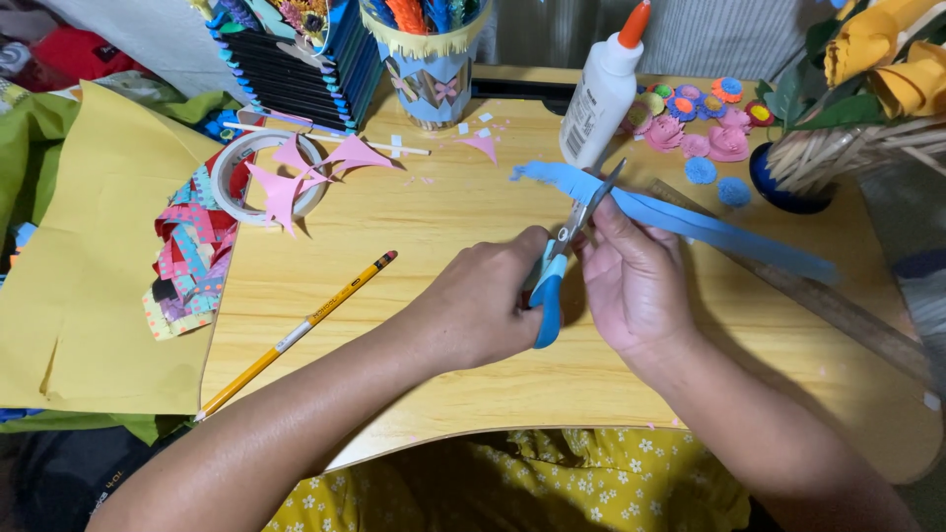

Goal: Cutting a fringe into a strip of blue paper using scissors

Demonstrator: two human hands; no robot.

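Note:
My left hand [478, 305] grips the blue handle of a pair of scissors [554, 281], blades pointing up and away. The blades are open around a long blue paper strip [690, 222], whose near-left end is cut into a fringe. My right hand [631, 286] pinches this strip just right of the blades, and the strip trails off to the right above the wooden table [443, 227].
A yellow pencil [296, 335] lies left of my hands. Farther left are yellow paper [89, 266], a tape roll [246, 172] and pink paper scraps [286, 187]. A white glue bottle [601, 94], paper flowers [705, 128], a decorated cup [429, 69] and a wooden ruler [838, 310] are nearby.

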